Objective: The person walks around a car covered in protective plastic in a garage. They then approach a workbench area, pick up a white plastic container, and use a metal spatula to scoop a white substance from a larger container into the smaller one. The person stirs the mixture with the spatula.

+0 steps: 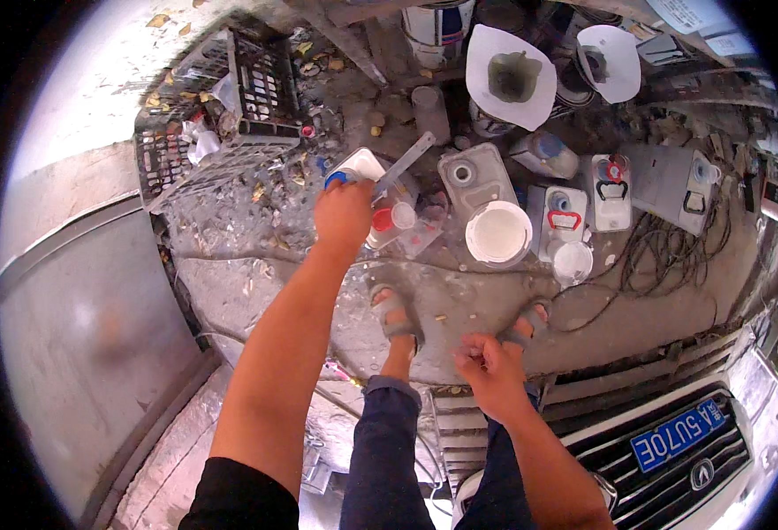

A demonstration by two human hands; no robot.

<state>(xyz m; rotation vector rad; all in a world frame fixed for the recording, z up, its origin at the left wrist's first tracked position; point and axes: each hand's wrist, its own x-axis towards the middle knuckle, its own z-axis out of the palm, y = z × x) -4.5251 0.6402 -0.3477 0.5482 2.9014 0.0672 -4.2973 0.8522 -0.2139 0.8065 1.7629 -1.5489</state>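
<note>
My left hand [343,216] reaches down to a blue cap [336,177] by a pale container [362,164], its fingers closed about the cap. Beside the hand, a flat translucent stirring stick [406,163] slants up to the right; whether the hand touches it I cannot tell. Close by are a red cap [383,220] and a small pale cup [403,215]. My right hand [488,371] hangs in the air above my right foot, fingers curled in, and nothing shows in them. An open white tub [498,233] stands to the right of the left hand, next to a grey jerrycan [473,177].
Black plastic crates [265,84] stand at the far left. Funnel-like white paper [530,102] sits over buckets at the back. Canisters with a red handle [565,220] and a black handle [613,189] stand right, near a coiled cable [671,256]. A white car's grille [671,459] is near right.
</note>
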